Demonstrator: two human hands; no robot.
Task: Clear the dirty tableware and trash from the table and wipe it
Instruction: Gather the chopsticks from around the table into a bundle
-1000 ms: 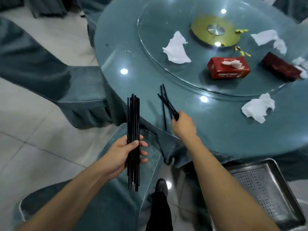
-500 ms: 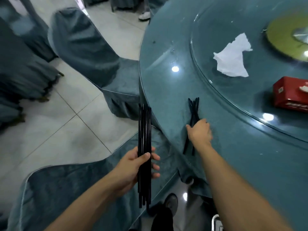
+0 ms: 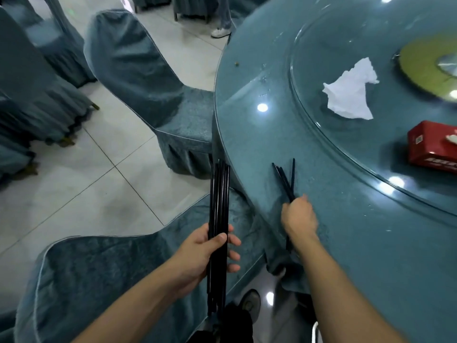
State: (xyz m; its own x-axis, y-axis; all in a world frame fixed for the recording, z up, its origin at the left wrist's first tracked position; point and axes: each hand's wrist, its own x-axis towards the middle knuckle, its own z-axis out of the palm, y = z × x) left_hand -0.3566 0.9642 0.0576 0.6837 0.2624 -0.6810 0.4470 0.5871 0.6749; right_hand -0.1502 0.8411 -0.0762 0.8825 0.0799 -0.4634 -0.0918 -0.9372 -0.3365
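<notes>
My left hand [image 3: 209,256] grips an upright bundle of several black chopsticks [image 3: 218,194] beside the table's near-left edge. My right hand [image 3: 298,216] is closed around a few more black chopsticks [image 3: 284,178] lying on the round teal table [image 3: 247,144]; their tips fan out beyond my knuckles, and the other ends stick out past my wrist. A crumpled white napkin [image 3: 348,91] lies on the glass turntable [image 3: 311,134]. Further right, a red tissue box [image 3: 430,144] stands on the turntable.
Teal-covered chairs surround the table: one [image 3: 138,78] pushed against its left edge, another [image 3: 103,276] right under my left arm. The turntable has a yellow hub [image 3: 425,70]. Someone's white shoe [image 3: 220,33] shows at the far side, my own shoe [image 3: 249,303] below.
The view has swung left and closer to the table edge. My right hand has closed around the chopsticks on the table, and their tips now fan apart. My left hand keeps its bundle.
</notes>
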